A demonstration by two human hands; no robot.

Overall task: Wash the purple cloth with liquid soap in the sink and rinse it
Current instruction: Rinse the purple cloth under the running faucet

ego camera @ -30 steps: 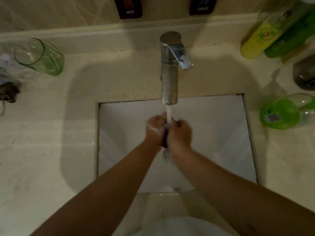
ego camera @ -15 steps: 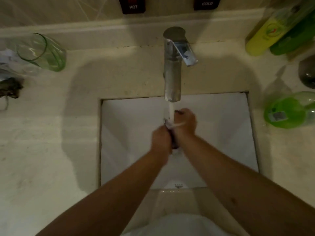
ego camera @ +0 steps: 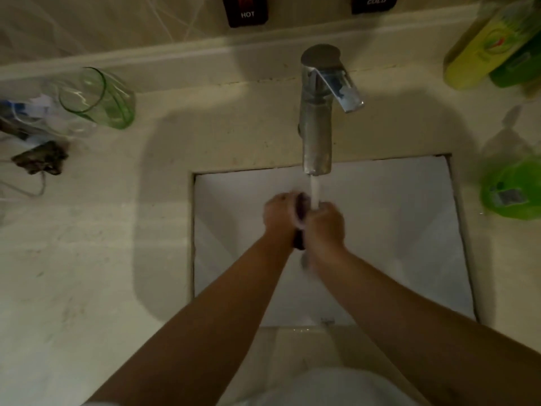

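Fingers [ego camera: 279, 210] curled round purple cloth [ego camera: 301, 205]

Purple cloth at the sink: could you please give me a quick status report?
Left hand and right hand both grip purple cloth. Cloth under running faucet stream, over sink. Nothing in the way.

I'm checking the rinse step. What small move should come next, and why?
Probably shift the purple cloth slightly right, under the water stream: it lands at the cloth's right edge, on the right hand, while the left hand grips the other side.
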